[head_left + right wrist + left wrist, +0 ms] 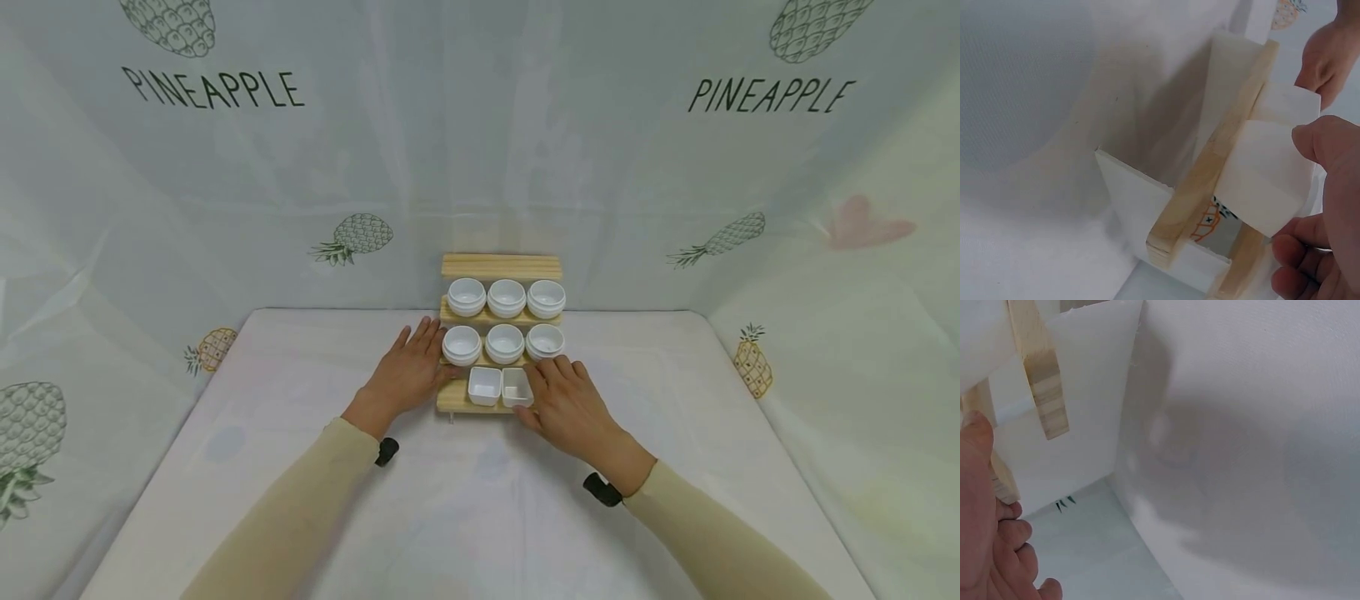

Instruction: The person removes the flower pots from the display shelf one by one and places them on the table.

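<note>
A tiered stand with pale wooden steps (500,267) and white side panels (1132,190) stands at the table's back edge. On its lowest step, two small square white bowls sit side by side. My right hand (567,406) pinches the right square bowl (1265,175) between thumb and fingers. The left square bowl (484,386) sits close beside it. My left hand (408,367) rests against the stand's left side, its fingers extended along it and the thumb over the lowest step. In the left wrist view, that thumb touches a wooden slat (1004,478).
Round white bowls fill the two middle steps: three in the upper row (506,297) and three in the lower row (505,343). A white cloth covers the table (450,517). Behind it hangs a pineapple-print curtain (487,150).
</note>
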`<act>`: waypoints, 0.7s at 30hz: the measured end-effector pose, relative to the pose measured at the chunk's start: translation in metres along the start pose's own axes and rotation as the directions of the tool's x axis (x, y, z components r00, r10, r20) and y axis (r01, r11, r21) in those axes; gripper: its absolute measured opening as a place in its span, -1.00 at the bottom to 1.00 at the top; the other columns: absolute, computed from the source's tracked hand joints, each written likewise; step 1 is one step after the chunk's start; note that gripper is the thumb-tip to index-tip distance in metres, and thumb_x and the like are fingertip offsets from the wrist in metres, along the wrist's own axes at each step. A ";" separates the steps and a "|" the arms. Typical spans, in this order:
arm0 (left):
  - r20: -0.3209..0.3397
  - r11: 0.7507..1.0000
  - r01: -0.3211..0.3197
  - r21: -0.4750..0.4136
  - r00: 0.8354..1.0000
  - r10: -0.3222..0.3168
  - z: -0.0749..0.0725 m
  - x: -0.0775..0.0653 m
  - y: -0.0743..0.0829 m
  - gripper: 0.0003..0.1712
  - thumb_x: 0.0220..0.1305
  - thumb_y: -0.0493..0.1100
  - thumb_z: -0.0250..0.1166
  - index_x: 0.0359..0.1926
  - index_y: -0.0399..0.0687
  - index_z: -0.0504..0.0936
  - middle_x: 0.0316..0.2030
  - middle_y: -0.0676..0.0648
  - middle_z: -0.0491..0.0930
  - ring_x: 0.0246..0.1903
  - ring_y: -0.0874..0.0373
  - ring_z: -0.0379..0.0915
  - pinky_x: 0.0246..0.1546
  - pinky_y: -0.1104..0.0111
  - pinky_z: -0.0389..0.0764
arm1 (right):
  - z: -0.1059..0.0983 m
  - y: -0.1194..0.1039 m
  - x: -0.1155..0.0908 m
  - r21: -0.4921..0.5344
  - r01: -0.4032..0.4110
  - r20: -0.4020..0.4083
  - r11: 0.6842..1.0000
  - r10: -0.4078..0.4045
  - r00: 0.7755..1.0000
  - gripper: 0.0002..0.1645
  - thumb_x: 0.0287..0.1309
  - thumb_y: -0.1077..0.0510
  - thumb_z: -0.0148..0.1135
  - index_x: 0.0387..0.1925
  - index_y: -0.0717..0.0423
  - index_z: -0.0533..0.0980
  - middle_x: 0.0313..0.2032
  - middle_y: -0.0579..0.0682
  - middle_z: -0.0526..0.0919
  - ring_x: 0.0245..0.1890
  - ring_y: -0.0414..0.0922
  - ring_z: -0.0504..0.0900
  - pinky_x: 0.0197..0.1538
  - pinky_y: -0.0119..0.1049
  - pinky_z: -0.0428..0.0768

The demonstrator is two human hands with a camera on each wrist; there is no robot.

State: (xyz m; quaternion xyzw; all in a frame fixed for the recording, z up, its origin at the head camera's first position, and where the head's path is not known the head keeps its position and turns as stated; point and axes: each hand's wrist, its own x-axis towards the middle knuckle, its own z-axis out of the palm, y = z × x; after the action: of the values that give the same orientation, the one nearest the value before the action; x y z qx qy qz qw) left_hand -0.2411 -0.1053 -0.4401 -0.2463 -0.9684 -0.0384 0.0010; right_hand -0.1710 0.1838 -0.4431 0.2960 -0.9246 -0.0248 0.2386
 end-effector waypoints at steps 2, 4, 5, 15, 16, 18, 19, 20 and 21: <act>0.005 1.000 -0.002 -0.008 1.000 0.002 -0.001 0.000 0.000 -0.04 0.63 0.29 0.03 0.67 -0.27 0.01 0.67 -0.27 -0.03 0.69 -0.14 -0.22 0.68 -0.07 -0.08 | -0.001 0.000 0.001 0.007 -0.003 0.007 1.000 0.003 1.000 -0.33 0.35 -0.24 0.34 0.08 0.29 0.56 -0.17 0.11 0.58 -0.22 0.12 0.50 -0.28 -0.12 0.43; 0.012 1.000 -0.005 -0.011 1.000 0.005 -0.001 0.001 -0.002 -0.04 0.63 0.29 0.03 0.68 -0.27 -0.01 0.67 -0.27 -0.04 0.69 -0.14 -0.23 0.68 -0.08 -0.08 | -0.003 0.001 0.001 0.021 -0.007 0.012 1.000 0.007 1.000 -0.34 0.33 -0.24 0.38 0.04 0.29 0.56 -0.17 0.12 0.58 -0.21 0.12 0.49 -0.28 -0.12 0.42; 0.015 1.000 -0.005 -0.013 1.000 0.005 0.000 0.001 -0.003 -0.03 0.63 0.29 0.03 0.68 -0.27 -0.02 0.68 -0.27 -0.05 0.69 -0.14 -0.24 0.68 -0.07 -0.08 | -0.003 0.001 0.002 0.028 -0.008 0.011 1.000 0.008 1.000 -0.34 0.31 -0.23 0.40 0.03 0.29 0.56 -0.17 0.12 0.58 -0.21 0.12 0.49 -0.28 -0.12 0.42; 0.022 0.998 -0.044 -0.051 0.999 0.046 0.003 0.004 -0.010 -0.07 0.64 0.26 0.04 0.67 -0.26 0.01 0.68 -0.23 -0.03 0.69 -0.11 -0.24 0.69 -0.04 -0.09 | -0.007 0.005 0.001 0.042 -0.021 0.029 0.999 0.020 0.999 -0.29 0.19 -0.23 0.51 0.01 0.31 0.58 -0.19 0.14 0.59 -0.24 0.11 0.48 -0.29 -0.10 0.45; 0.026 0.998 -0.046 -0.050 0.999 0.047 0.002 0.004 -0.010 -0.07 0.64 0.26 0.03 0.68 -0.26 0.01 0.68 -0.22 -0.03 0.69 -0.11 -0.24 0.69 -0.04 -0.09 | -0.008 0.006 0.001 0.041 -0.025 0.036 0.999 0.023 0.999 -0.30 0.19 -0.23 0.50 0.00 0.31 0.58 -0.20 0.14 0.59 -0.24 0.11 0.48 -0.28 -0.10 0.46; 0.035 0.998 -0.045 -0.048 0.998 0.047 0.002 0.004 -0.010 -0.07 0.64 0.27 0.01 0.68 -0.25 -0.01 0.68 -0.21 -0.04 0.69 -0.10 -0.24 0.69 -0.03 -0.08 | -0.008 0.006 0.000 0.043 -0.033 0.043 0.999 0.031 0.999 -0.31 0.20 -0.23 0.50 -0.01 0.31 0.59 -0.20 0.15 0.59 -0.24 0.11 0.48 -0.28 -0.10 0.47; 0.037 0.998 -0.047 -0.046 0.998 0.049 0.001 0.003 -0.010 -0.06 0.64 0.28 0.00 0.68 -0.25 0.00 0.68 -0.21 -0.03 0.69 -0.11 -0.24 0.69 -0.04 -0.08 | -0.009 0.006 0.000 0.045 -0.036 0.046 0.998 0.034 0.998 -0.31 0.20 -0.22 0.50 -0.01 0.31 0.59 -0.21 0.15 0.59 -0.25 0.11 0.48 -0.28 -0.09 0.47; 0.038 0.998 -0.049 -0.046 0.998 0.050 0.000 0.003 -0.010 -0.06 0.64 0.28 0.00 0.68 -0.25 0.00 0.68 -0.21 -0.02 0.69 -0.11 -0.23 0.69 -0.04 -0.07 | -0.009 0.006 0.000 0.047 -0.041 0.049 0.998 0.038 0.998 -0.31 0.20 -0.22 0.51 -0.02 0.31 0.59 -0.22 0.15 0.59 -0.25 0.11 0.48 -0.28 -0.10 0.47; 0.038 0.998 -0.051 -0.044 0.998 0.052 0.000 0.002 -0.011 -0.06 0.64 0.29 0.00 0.68 -0.25 0.00 0.68 -0.21 -0.02 0.69 -0.11 -0.22 0.69 -0.05 -0.06 | -0.010 0.005 0.000 0.049 -0.045 0.051 0.998 0.042 0.998 -0.31 0.19 -0.22 0.51 -0.02 0.31 0.59 -0.22 0.15 0.59 -0.25 0.11 0.48 -0.28 -0.10 0.47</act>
State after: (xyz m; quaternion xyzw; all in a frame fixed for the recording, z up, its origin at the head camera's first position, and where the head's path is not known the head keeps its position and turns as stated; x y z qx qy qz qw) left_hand -0.2484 -0.1136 -0.4404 -0.2718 -0.9606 -0.0542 -0.0224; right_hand -0.1692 0.1894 -0.4334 0.2810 -0.9368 -0.0035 0.2085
